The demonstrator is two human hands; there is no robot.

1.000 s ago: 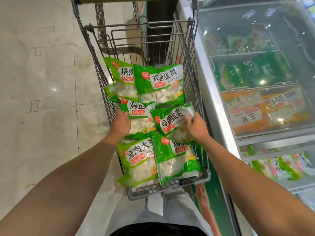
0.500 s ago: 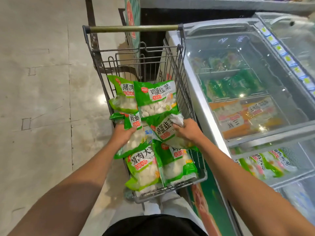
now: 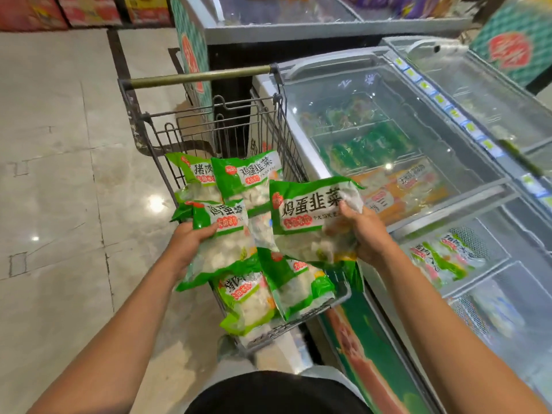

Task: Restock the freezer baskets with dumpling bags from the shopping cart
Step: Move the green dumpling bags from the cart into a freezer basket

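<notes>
above the shopping cart [image 3: 209,121], the left hand [image 3: 191,243] grips one dumpling bag [image 3: 222,249] and the right hand [image 3: 363,234] grips another dumpling bag [image 3: 310,216] beside the freezer [image 3: 298,85].

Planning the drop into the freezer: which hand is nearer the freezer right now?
Right. The right hand holds a dumpling bag beside the freezer edge; the left hand grips another bag over the cart's far side.

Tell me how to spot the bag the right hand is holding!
Find the wire shopping cart beside the glass-topped freezer. Over the cart's freezer side, the right hand grips a green-and-clear dumpling bag by its edge. Unlike the bag in the left hand or those lying in the cart, it is closest to the freezer and shows its big black lettering in full.
</notes>
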